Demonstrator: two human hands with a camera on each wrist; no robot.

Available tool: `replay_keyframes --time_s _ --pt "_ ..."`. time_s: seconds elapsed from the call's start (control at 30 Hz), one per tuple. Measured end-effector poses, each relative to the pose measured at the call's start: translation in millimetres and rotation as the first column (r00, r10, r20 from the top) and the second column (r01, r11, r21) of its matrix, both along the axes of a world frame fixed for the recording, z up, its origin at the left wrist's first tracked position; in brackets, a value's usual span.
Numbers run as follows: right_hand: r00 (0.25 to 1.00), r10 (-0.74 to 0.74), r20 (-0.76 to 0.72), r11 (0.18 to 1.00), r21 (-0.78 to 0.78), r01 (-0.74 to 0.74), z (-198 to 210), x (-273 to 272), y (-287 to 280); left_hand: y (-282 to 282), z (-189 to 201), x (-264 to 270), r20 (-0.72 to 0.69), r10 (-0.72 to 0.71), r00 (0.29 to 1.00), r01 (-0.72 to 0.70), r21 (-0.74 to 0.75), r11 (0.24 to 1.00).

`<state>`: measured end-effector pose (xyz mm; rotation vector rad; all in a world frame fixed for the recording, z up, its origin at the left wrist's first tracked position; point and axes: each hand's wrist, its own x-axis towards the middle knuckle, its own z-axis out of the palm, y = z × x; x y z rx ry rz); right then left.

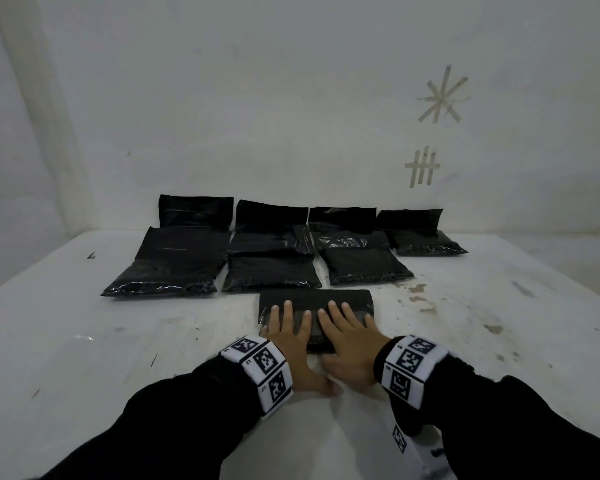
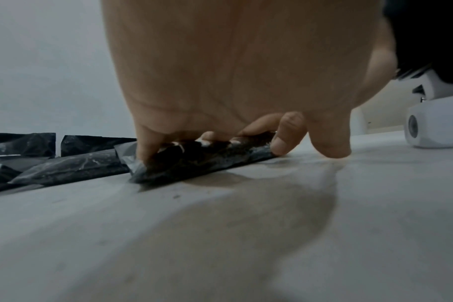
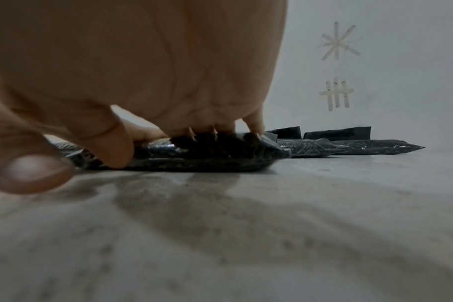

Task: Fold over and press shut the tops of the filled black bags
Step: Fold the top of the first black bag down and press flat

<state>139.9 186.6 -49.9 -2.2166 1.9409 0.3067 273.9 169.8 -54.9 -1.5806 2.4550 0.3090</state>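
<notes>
Hands [image 1: 321, 336] flat on unlabelled bag [image 1: 315, 299]

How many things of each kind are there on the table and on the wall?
Back-row bags, tops against the wall: 4
Front-row bags: 3
Bag under the left hand and right hand: 1
Tape marks on the wall: 2
Total: 10

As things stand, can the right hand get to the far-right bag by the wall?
Probably yes: the right hand lies flat on the near bag, and bare table lies between it and the far-right bag.
</notes>
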Motion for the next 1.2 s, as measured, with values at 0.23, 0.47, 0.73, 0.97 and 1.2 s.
replay_keyframes --time_s 0.23,0.47,0.73,0.97,1.2 --pt "0.999 0.018 -0.039 1.0 0.015 -0.018 -0.4 -1.8 -0.4 -7.7 -7.4 1.0 0.005 -0.007 1.0 0.007 -0.004 1.0" --pt "0.999 -0.039 -0.011 0.999 0.009 0.039 3.4 -5.2 -0.1 -3.2 -3.7 0.4 -0.033 0.024 0.999 -0.025 -0.026 0.999" --pt "0.987 -0.079 0.141 0.997 0.018 0.077 13.2 -13.9 -2.2 -1.8 0.4 -1.6 0.12 0.086 0.989 -0.071 -0.118 0.99" --pt "0.984 -0.151 0.091 0.989 0.013 0.15 14.4 -10.8 -3.7 0.9 3.6 0.2 0.043 0.171 0.984 -0.173 0.058 0.983" --pt "0.961 -0.205 0.187 0.976 -0.031 0.214 13.1 -15.9 -2.8 -2.8 16.1 12.7 -0.045 0.212 0.976 -0.206 0.112 0.972"
